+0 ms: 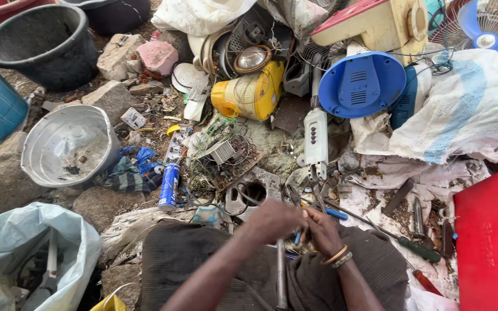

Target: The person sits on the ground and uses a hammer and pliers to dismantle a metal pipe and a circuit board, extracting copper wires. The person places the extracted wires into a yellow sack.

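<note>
- Grey metal: a thin rod (pixel 281 270) stands upright in my lap, and my left hand (pixel 273 220) is closed round its top end.
- My right hand (pixel 322 230) sits just right of the rod's top, fingers pinched together on a small blue-handled tool (pixel 298 236); the two hands touch knuckle to knuckle.
- To do this well, I judge I should keep the left fist tight so the rod cannot turn, work the tool in short moves, and keep both wrists low against my knees.
- Beyond the rod's top lies a grey metal plate with a round hole (pixel 253 193); a blue spray can (pixel 169 185) lies well to its left and a green-handled screwdriver (pixel 416 247) to its right.
- Far beyond the rod sit a yellow fan housing (pixel 249 92) and a blue fan base (pixel 362 84).
- Hidden: the spot where tool meets rod is covered by my fingers, so I cannot tell what the tip is or what it bites on.
- The rod's lower end runs out of the view.
</note>
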Demonstrator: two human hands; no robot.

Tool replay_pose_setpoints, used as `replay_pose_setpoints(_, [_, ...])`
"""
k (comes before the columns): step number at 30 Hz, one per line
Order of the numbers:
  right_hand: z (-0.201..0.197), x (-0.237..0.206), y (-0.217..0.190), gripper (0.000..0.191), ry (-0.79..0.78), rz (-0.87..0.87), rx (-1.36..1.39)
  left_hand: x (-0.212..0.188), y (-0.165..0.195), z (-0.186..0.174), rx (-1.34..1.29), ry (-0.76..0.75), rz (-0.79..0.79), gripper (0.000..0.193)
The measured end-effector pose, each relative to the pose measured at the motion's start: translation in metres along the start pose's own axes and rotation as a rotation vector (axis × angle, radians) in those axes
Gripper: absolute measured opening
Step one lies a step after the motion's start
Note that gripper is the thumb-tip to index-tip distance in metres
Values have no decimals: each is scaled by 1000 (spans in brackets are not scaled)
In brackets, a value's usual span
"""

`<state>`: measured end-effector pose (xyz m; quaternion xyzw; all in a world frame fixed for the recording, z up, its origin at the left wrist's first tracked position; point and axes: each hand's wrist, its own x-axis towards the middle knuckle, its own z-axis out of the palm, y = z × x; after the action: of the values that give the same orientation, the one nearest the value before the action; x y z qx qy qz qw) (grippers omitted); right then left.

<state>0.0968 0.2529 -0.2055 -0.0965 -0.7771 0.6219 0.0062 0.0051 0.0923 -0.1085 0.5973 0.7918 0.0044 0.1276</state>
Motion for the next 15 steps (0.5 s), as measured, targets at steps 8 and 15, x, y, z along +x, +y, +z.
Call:
replay_pose_setpoints(8, [-54, -19, -1, 17, 56, -143, 1010, -19, -78, 36, -386, 440, -340, 26])
replay_pose_setpoints(15, [-61, -11, -18, 26, 519, -195, 940, -16, 37, 125, -356, 213, -117, 24])
